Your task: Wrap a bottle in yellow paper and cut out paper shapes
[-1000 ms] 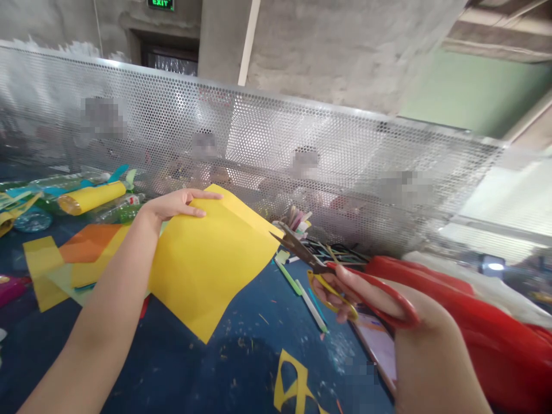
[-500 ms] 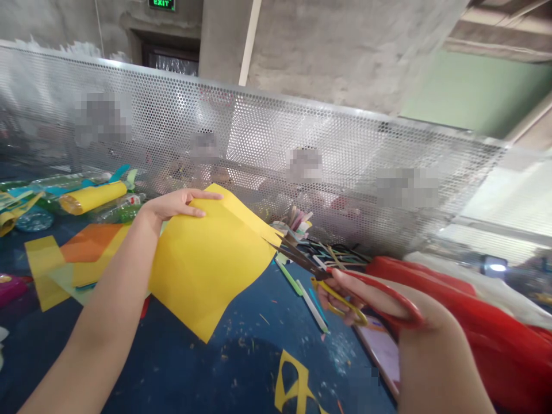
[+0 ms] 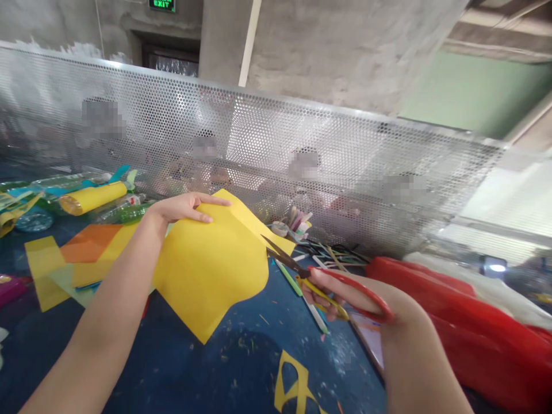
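Observation:
A sheet of yellow paper (image 3: 211, 264) hangs above the blue table, gripped near its top edge by my left hand (image 3: 190, 208), thumb and fingers closed on it. My right hand (image 3: 330, 290) is closed around the handles of a pair of scissors (image 3: 287, 257), one handle red and one yellow. The scissors' blades are parted and sit at the paper's right side, in a cut. A narrow yellow strip runs along the upper edge beyond the blades, its free end bending off to the right.
Yellow scraps with cut-out holes (image 3: 293, 382) lie at the front. Orange paper (image 3: 91, 242) and plastic bottles (image 3: 97, 197) are at left. Thin straws (image 3: 317, 313) lie behind the scissors. A red bag (image 3: 457, 316) fills the right. A perforated metal screen (image 3: 267, 144) borders the back, with people behind it.
The scissors and my right hand have moved left, further into the paper. The cut is longer, and the strip's end now hangs away to the right.

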Available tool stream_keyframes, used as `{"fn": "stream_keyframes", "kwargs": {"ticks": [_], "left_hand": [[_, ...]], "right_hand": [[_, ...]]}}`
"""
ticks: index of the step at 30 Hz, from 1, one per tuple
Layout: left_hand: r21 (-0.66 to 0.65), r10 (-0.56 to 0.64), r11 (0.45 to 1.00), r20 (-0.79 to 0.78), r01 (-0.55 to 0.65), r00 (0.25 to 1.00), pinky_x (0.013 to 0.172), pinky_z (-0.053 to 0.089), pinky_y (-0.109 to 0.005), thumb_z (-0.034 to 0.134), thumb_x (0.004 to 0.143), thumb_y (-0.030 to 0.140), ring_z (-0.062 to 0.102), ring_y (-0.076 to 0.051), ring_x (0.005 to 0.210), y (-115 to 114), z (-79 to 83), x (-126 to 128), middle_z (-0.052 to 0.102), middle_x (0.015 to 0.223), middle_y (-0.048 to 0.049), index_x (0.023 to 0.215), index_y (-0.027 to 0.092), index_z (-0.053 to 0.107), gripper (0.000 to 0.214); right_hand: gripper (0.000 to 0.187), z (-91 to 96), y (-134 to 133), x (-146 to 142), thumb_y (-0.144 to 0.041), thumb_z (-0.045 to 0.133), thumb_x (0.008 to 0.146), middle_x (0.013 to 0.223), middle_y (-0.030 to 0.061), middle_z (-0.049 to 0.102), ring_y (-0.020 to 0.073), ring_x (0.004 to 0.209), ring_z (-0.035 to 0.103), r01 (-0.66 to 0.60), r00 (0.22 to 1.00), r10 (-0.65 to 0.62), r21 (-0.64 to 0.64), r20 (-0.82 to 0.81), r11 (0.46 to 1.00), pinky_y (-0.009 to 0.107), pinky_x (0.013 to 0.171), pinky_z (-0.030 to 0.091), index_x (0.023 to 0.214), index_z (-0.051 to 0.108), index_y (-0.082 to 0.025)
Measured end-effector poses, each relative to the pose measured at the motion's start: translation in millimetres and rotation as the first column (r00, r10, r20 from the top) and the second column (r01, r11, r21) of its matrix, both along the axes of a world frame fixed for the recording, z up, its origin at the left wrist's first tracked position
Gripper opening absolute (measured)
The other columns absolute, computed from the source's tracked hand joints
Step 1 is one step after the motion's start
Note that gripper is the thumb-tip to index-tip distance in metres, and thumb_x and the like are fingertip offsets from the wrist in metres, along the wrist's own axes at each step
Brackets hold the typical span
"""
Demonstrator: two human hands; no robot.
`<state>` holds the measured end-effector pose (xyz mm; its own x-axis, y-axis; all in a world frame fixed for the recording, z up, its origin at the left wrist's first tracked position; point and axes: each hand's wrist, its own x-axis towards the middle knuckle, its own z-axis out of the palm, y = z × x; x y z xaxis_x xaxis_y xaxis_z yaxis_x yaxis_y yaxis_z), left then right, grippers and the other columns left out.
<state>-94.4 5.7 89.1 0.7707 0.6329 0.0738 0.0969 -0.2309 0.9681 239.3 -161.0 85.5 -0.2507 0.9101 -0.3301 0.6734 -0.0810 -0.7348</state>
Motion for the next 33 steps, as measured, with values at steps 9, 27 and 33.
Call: {"fn": "stream_keyframes", "kwargs": {"ticks": [9, 27, 33], "left_hand": [[0.047, -0.041, 0.998, 0.052, 0.039, 0.998, 0.077, 0.051, -0.024, 0.070, 0.074, 0.018, 0.066, -0.018, 0.092, 6.3, -3.6, 1.3, 0.064, 0.116, -0.0061, 0.133, 0.030, 0.045, 0.065], [0.020, 0.006, 1.000, 0.112, -0.008, 0.994, 0.075, 0.054, -0.027, 0.071, 0.072, 0.014, 0.067, -0.020, 0.091, 0.3, -1.2, -1.3, 0.065, 0.115, -0.0065, 0.128, 0.028, 0.051, 0.062], [0.042, 0.003, 0.999, 0.116, -0.008, 0.993, 0.079, 0.052, -0.026, 0.069, 0.073, 0.013, 0.066, -0.019, 0.095, 1.2, -0.8, -5.7, 0.064, 0.118, -0.0061, 0.128, 0.028, 0.051, 0.059]], "right_hand": [[0.059, -2.5, 5.8, -13.9, -0.071, 0.028, 0.082, 0.064, 0.0003, 0.042, 0.0144, 0.059, 0.044, -0.129, 0.969, 0.128, 0.009, -0.209, 0.992, 0.030, 0.061, 0.048, 0.075, 0.057, -0.021], [0.066, -5.2, 3.5, -29.0, -0.078, 0.024, 0.078, 0.071, 0.0023, 0.046, 0.0151, 0.060, 0.048, -0.211, 0.952, 0.236, 0.141, -0.194, 0.967, 0.031, 0.059, 0.048, 0.078, 0.056, -0.021], [0.065, -3.0, 4.3, -25.6, -0.078, 0.028, 0.077, 0.076, 0.0034, 0.050, 0.0161, 0.066, 0.052, -0.175, 0.968, 0.189, 0.094, -0.167, 0.980, 0.032, 0.065, 0.052, 0.084, 0.057, -0.021]]}}
